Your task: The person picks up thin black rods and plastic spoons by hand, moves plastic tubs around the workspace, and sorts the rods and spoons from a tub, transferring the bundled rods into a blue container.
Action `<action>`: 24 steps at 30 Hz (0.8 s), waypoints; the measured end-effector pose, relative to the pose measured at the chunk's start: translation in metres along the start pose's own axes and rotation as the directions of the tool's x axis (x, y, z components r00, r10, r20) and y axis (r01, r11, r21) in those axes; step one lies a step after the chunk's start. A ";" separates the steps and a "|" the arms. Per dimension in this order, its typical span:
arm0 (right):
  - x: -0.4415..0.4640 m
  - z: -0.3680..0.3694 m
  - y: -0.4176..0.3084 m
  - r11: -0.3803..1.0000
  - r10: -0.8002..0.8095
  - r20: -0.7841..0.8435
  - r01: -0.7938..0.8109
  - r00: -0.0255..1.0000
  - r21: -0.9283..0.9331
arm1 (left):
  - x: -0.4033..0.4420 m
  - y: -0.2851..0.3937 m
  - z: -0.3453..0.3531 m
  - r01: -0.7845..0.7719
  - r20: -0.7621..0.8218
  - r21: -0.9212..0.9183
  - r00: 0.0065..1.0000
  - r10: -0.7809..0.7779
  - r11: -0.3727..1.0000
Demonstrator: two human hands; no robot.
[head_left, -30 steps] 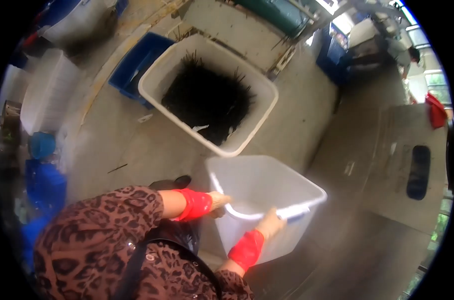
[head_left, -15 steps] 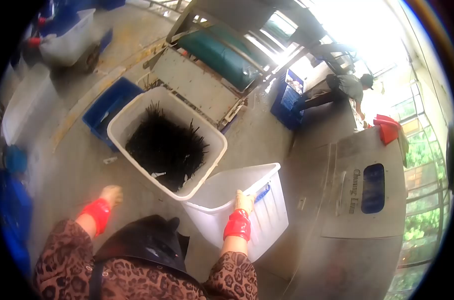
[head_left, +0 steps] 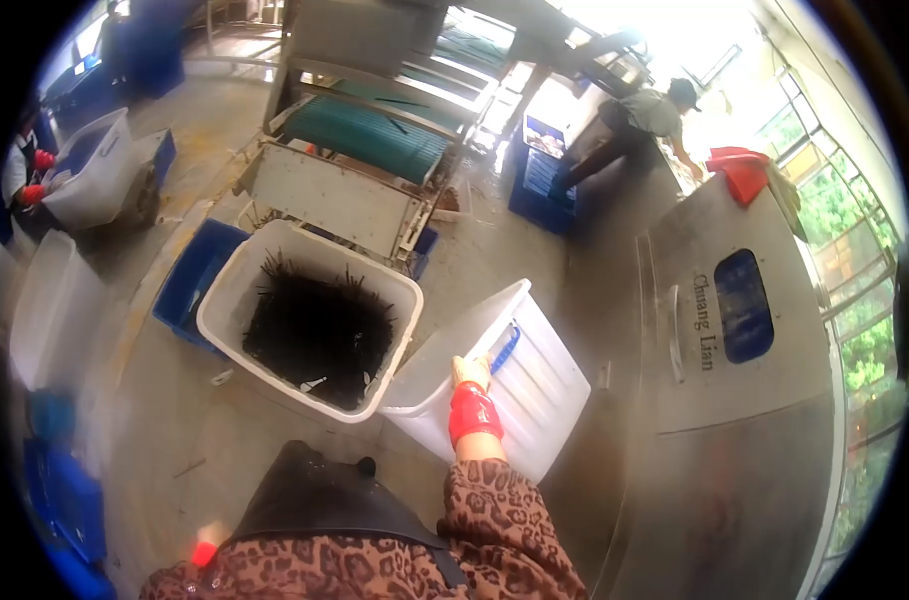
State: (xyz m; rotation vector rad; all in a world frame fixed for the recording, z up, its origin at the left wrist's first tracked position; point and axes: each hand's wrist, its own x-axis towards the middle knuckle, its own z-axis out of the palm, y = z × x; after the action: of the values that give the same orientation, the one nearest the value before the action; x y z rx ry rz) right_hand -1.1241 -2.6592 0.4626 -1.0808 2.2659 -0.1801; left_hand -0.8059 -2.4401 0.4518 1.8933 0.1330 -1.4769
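Note:
My right hand [head_left: 472, 372], in a pale glove with a red cuff, grips the rim of an empty-looking white bin [head_left: 525, 390] beside its blue handle. That bin leans on its side, its mouth facing left. Low on the left, my left hand [head_left: 213, 535] hangs by my body, small and blurred, its fingers unclear. Directly left of the held bin stands a large white tub [head_left: 215, 322] filled with dark, thin stick-like pieces [head_left: 320, 335] and a few white scraps.
A blue crate [head_left: 190, 280] sits behind the tub, near a machine with a green belt [head_left: 365, 135]. To the right stands a metal cabinet [head_left: 695, 420]. One person [head_left: 650, 115] bends at the back; another's red-cuffed hands [head_left: 37, 190] touch a bin far left.
My left hand has let go of the white bin's rim and dropped back to my side. The bin has tipped onto its side under my right hand. The camera view has lifted.

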 end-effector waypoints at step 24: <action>0.055 0.087 -0.079 0.967 0.167 -0.006 -0.163 0.986 0.195 | 0.072 0.003 -0.045 0.237 -0.194 -0.243 0.938 -0.286 0.941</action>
State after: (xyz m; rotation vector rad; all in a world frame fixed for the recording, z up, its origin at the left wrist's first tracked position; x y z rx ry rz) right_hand -1.0478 -2.7403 0.3957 -0.7889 2.2910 -0.3386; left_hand -0.7435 -2.4403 0.3936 1.9120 0.6531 -1.3451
